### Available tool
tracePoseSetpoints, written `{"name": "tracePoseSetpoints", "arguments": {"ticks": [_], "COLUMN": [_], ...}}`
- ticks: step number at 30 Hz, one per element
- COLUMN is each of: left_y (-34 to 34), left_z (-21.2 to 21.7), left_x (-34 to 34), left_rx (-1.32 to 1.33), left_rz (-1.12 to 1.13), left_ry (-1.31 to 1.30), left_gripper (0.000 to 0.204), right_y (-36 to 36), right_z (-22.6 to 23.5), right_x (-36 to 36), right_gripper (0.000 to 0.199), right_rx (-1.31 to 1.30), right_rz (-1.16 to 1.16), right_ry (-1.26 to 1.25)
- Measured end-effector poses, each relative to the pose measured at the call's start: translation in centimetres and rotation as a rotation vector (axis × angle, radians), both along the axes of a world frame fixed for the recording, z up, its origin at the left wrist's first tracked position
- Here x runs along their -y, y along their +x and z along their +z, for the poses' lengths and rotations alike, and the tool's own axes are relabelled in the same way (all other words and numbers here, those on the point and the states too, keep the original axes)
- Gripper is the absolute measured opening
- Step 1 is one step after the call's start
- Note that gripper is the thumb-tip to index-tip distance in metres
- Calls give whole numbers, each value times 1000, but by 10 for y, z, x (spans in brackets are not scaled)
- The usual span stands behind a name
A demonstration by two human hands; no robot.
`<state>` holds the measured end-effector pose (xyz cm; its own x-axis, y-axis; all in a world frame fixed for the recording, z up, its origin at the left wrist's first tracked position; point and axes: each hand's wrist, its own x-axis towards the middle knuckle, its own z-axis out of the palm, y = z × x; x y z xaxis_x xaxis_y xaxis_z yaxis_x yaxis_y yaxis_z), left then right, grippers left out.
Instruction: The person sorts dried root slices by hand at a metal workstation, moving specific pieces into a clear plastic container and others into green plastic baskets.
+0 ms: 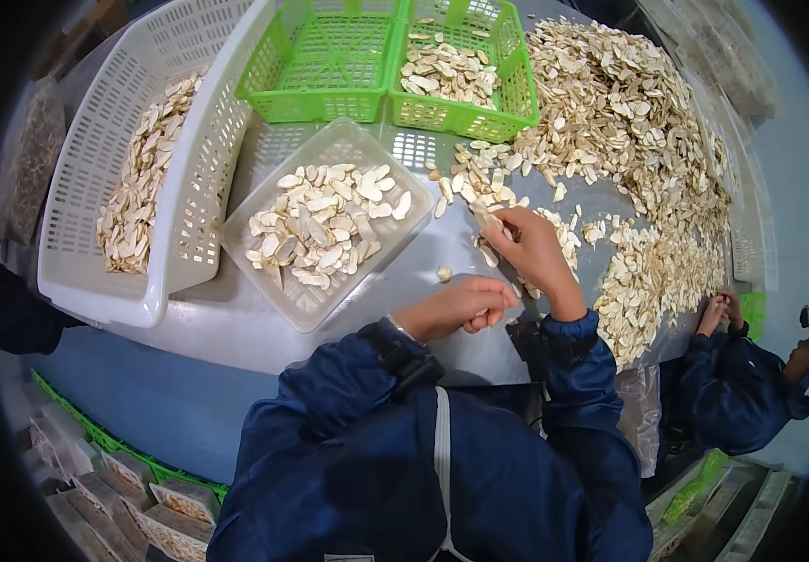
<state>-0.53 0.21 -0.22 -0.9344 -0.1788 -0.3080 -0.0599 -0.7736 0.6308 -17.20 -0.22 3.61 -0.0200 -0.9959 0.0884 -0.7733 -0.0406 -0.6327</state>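
Near the middle of the frame, the right hand (537, 253) is pinching a pale slice (485, 219) over the desk (456, 354); the left hand (453, 307) is curling inward, whether around anything cannot be told. More slices are filling a translucent tray (344, 140) left of centre and a heap (629, 103) upper right.

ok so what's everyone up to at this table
A person in a blue jacket has the right hand at the loose pale slices, which are heaped mostly to the right. The left hand is curled nearby; whether it holds anything is hidden. More slices sit in a translucent tray, a white basket and a green basket. A co-worker is at the far right.
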Motion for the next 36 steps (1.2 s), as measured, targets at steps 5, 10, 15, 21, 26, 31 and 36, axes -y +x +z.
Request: {"name": "tracePoseSetpoints", "arguments": {"ticks": [5, 10, 15, 21, 26, 31, 36], "left_y": [1, 4, -1, -2, 0, 0, 2], "left_z": [-13, -6, -7, -5, -7, -11, -17], "left_x": [8, 11, 10, 10, 10, 9, 12], "left_rx": [-12, 72, 74, 126, 115, 109, 25], "left_rz": [385, 568, 547, 618, 608, 596, 550], "left_ry": [87, -14, -73, -85, -66, -53, 19], "left_gripper": [18, 32, 19, 19, 22, 23, 23], "right_y": [-8, 5, 4, 0, 1, -2, -2], "right_z": [-3, 9, 3, -10, -10, -16, -18], "right_x": [-22, -38, -48, -61, -69, -73, -75], "right_gripper": [27, 26, 20, 15, 14, 14, 20], "right_rx": [274, 230, 308, 653, 873, 873, 870], "right_rz": [-177, -177, -152, -230, -231, -261, -268], "right_ry": [234, 174, 167, 253, 346, 334, 300]}}
